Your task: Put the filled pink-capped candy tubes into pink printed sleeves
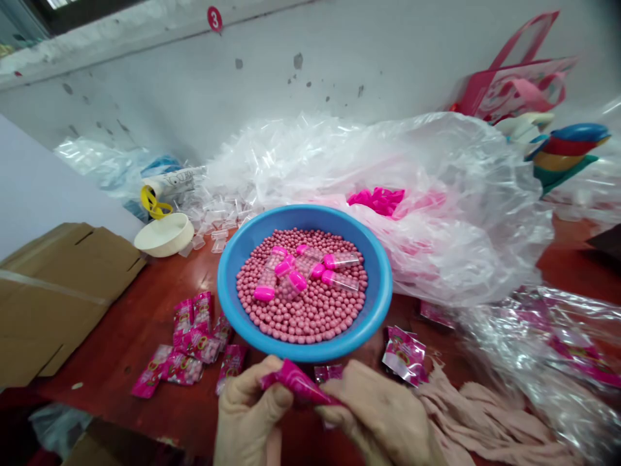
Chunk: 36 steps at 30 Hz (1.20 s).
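Both my hands sit at the bottom edge, pinching one small pink packet (297, 383) between them. My left hand (247, 414) grips its left end with thumb and fingers closed. My right hand (383, 417) holds the right end. Just beyond them stands a blue bowl (228, 285) full of small pink balls (310, 314). Several clear tubes with pink caps (295, 272) lie on top of the balls.
Several pink packets (191, 346) lie on the red table left of the bowl, one more (405, 355) on the right. A cardboard box (53, 298) is at the left, a white bowl (163, 234) behind it. Crumpled clear plastic bags (436, 194) fill the back and right.
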Available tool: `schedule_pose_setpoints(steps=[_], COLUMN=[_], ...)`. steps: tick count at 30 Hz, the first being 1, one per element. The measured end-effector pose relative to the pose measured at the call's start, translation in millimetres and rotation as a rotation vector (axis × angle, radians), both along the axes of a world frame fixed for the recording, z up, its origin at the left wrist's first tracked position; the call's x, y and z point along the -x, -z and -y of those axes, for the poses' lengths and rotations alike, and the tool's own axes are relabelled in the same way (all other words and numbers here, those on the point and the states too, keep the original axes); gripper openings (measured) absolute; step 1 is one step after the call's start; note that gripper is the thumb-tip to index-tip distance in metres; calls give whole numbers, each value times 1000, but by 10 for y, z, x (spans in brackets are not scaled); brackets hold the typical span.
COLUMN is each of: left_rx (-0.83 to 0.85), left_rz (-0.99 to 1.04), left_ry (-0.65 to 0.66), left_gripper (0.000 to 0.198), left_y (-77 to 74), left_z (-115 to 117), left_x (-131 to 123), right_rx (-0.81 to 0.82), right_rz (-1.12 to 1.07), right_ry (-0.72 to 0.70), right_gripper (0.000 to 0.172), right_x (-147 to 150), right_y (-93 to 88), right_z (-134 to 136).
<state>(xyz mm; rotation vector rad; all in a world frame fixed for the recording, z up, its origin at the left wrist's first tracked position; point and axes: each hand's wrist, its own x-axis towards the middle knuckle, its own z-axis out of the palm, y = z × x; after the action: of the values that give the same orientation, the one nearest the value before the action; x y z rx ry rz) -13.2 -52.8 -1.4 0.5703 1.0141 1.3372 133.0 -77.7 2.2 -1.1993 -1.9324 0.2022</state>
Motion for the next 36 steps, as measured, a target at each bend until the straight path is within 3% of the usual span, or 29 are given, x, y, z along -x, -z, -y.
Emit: schedule_pose_setpoints(steps=[2,3,4,7,10,14,17,21,24,29,30,33,36], left_rx=[68,90,100,85,68,55,67,80,78,69,59,41,37], left_rz=[38,52,69,129,177,215,237,277,294,307,305,313,320], left_ry=[-114,-147,-166,-198,-234,-246,-259,-270,-247,-233,-239,-277,-309], left_gripper=[27,29,29,29,29,29,31,31,28,25,25,25,27], left_y=[-15,-28,-45,-107,-159,-201,-227,-246,-224,-191,-197,-237,-273], left_z=[-77,-115,-153,-256,-330,-390,-423,-472,-534,-657,-667,-644,-559], left_x=[40,58,75,115,131,113,82,59,60,32,16,-46,-136], right_rx=[77,127,150,235,329,384,396,379,361,349,374,393,373], right_rz=[73,194,249,408,571,665,646,514,340,13,-157,-411,-527], right_ry=[-10,72,173,344,345,325,302,273,306,325,302,308,308], right_gripper=[56,60,57,25,12,27,29,26,24,22,24,27,28], right_x=[-62,-103,-151,-302,-408,-467,-490,-501,-466,-243,-172,54,218], right_y=[-33,-20,10,166,329,459,512,516,419,174,138,72,51], right_z=[-228,-359,-495,-876,-1110,-1197,-1213,-1258,-1225,-826,-722,-471,-351])
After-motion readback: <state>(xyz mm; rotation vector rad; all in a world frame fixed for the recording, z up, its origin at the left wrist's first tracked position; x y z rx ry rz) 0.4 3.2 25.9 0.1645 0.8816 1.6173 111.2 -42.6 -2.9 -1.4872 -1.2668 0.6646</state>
